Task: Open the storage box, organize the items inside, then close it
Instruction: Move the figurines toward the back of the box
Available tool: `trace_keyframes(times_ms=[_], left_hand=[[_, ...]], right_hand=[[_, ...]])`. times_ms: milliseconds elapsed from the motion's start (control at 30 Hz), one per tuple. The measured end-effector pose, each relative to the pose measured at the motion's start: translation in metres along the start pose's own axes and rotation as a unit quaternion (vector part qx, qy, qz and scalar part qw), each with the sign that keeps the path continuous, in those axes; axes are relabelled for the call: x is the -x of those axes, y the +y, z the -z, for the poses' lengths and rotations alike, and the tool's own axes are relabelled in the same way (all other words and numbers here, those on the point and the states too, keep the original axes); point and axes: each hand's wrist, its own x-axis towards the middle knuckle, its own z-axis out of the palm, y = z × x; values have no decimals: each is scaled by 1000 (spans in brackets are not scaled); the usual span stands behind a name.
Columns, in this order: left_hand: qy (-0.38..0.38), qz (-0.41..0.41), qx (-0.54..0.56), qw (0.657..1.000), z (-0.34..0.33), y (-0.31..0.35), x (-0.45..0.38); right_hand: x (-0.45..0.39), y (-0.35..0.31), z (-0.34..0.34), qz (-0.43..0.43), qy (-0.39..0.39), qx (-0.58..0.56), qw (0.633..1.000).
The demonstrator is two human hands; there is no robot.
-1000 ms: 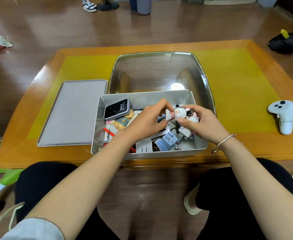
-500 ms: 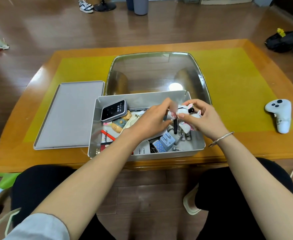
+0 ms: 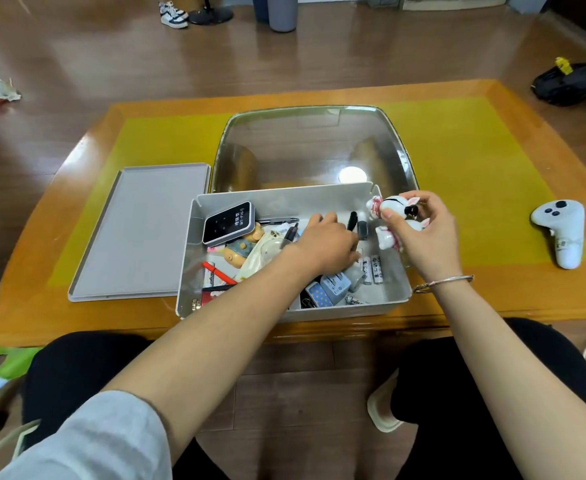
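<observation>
Storage box point(image 3: 371, 308) sits open, its lid point(image 3: 139, 233) beside it, left hand point(image 3: 322, 245) reaching inside, finger state unclear, right hand point(image 3: 423, 237) fingers pinching white figurines point(image 3: 397, 216).

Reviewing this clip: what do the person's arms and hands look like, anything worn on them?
Both hands are bare, with no gloves and no rings that I can make out. The left hand comes from a bare forearm; a light grey sleeve is pushed up near the elbow. The right hand has a thin silver bangle at the wrist and no sleeve in view.
</observation>
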Motion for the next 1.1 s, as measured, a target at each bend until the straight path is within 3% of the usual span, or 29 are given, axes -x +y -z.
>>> trace_keyframes(times_ms=[100,300,433,600,700,833,967,1100], left_hand=[[93,40,39,994,8,-10,13],[122,107,116,980,23,-56,60],[70,154,137,976,28,-77,74],[93,57,166,980,22,-58,42],[24,27,167,985,11,-41,10],[-61,58,130,988,-1,-41,-15],[-17,46,154,987,-2,-44,-8],[106,21,221,969,8,-46,21]], right_hand=[[-1,0,4,8,19,-6,1000],[-2,-2,0,27,19,-8,999],[-1,0,-6,30,11,-4,999],[-6,6,-10,16,10,-9,1000],[-6,9,-16,14,19,-12,1000],[-2,14,-27,28,21,10,999],[-1,15,-30,42,21,27,999],[-1,16,-29,54,32,26,998]])
